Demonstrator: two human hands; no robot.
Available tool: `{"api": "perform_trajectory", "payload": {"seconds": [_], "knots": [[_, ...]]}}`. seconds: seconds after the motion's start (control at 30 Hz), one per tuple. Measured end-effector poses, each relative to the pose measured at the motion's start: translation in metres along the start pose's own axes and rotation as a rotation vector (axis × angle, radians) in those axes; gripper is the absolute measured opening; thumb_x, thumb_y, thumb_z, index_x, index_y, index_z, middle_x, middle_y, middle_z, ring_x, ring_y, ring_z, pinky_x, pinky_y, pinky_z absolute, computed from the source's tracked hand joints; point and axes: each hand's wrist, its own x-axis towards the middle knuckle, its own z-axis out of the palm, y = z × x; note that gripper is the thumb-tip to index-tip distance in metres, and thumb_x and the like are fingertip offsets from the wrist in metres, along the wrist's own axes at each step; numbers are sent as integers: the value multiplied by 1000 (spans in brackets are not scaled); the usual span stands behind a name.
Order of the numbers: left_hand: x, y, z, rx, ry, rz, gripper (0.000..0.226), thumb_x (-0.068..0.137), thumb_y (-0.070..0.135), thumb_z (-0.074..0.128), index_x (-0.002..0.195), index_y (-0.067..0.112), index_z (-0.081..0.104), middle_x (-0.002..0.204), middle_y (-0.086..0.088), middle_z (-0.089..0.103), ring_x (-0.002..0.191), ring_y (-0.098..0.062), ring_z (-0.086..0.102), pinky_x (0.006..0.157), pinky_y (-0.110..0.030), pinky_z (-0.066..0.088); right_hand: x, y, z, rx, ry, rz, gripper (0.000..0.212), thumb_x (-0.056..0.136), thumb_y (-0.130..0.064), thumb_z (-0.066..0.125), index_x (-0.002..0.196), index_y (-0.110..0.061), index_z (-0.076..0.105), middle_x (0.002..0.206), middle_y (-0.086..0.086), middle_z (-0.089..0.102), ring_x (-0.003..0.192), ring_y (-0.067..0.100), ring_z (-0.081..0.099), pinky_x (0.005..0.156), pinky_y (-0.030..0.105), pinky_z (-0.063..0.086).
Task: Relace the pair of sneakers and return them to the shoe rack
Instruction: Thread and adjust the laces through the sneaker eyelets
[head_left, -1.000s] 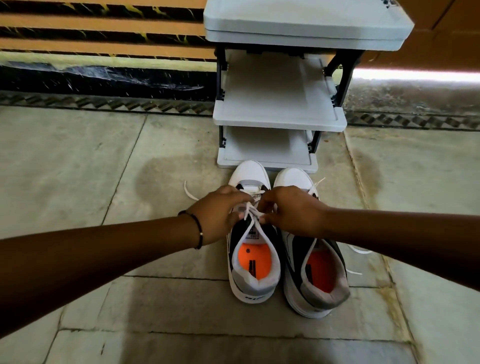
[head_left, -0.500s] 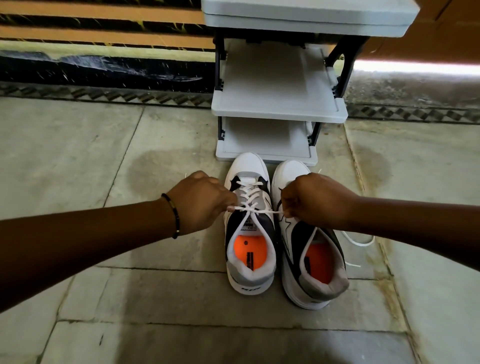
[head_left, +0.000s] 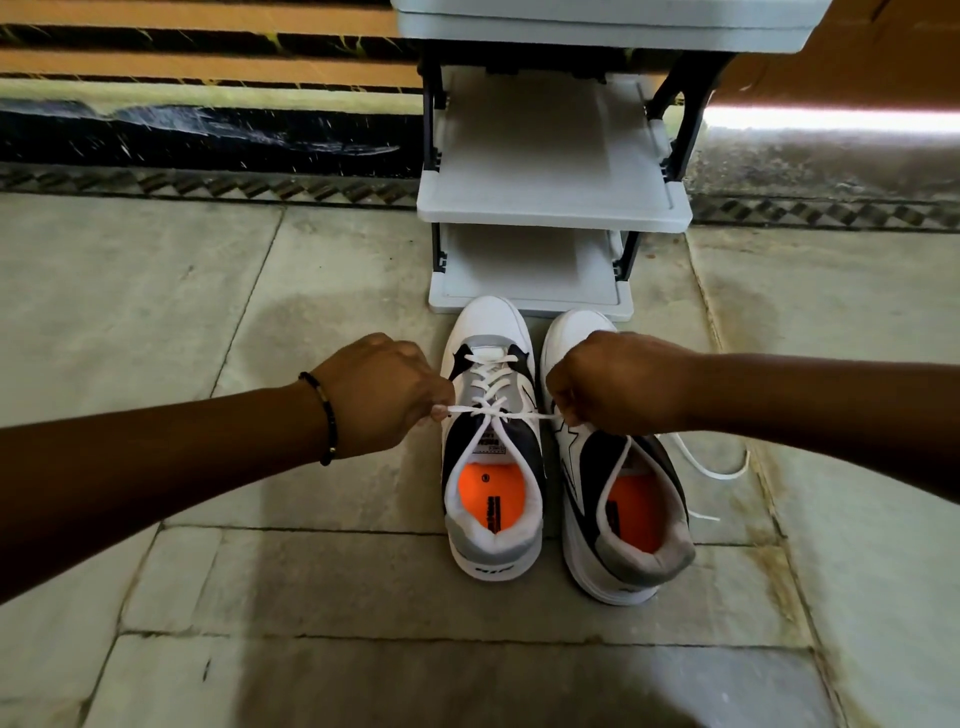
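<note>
Two white, grey and black sneakers with orange insoles stand side by side on the floor, toes toward the shoe rack (head_left: 553, 213). The left sneaker (head_left: 491, 467) has its white lace (head_left: 493, 413) crossed up the front and pulled taut sideways over the tongue. My left hand (head_left: 384, 395) pinches one lace end to the left of the shoe. My right hand (head_left: 618, 384) pinches the other end and hovers over the front of the right sneaker (head_left: 623, 519), hiding its eyelets. A loose white lace (head_left: 711, 467) trails on the floor by the right sneaker.
The grey plastic shoe rack has three shelves on black posts; the two lower shelves hold nothing. It stands against a wall with a patterned black band (head_left: 208, 140). Stone floor tiles (head_left: 260, 597) surround the shoes.
My hands moved apart from the middle of the left sneaker, pulling its lace ends outward until the lace ran straight across. The view shifted slightly.
</note>
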Motion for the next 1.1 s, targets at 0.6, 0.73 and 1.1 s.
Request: {"api": "perform_trajectory", "payload": {"seconds": [0.6, 0.73, 1.1], "knots": [[29, 56, -24, -1754, 286, -754, 28, 97, 17, 31, 76, 18, 49, 79, -1, 60, 68, -14, 64, 65, -27, 54, 34, -29, -3, 1554, 271, 313, 23, 93, -11, 49, 72, -8, 58, 67, 7, 61, 52, 18, 58, 46, 21, 52], [23, 57, -18, -1743, 362, -739, 28, 97, 9, 32, 77, 18, 51, 81, -1, 57, 75, -15, 61, 63, -25, 54, 34, -23, 2, 1558, 305, 335, 19, 92, -11, 50, 77, -6, 61, 71, 7, 63, 61, 18, 61, 59, 26, 52], [19, 61, -12, -1695, 506, -549, 27, 94, 3, 38, 81, 17, 57, 61, 5, 65, 62, -10, 65, 58, -21, 56, 29, -29, 5, 1745, 296, 270, 23, 93, 0, 38, 100, 0, 59, 74, 13, 60, 60, 22, 58, 57, 30, 55]]}}
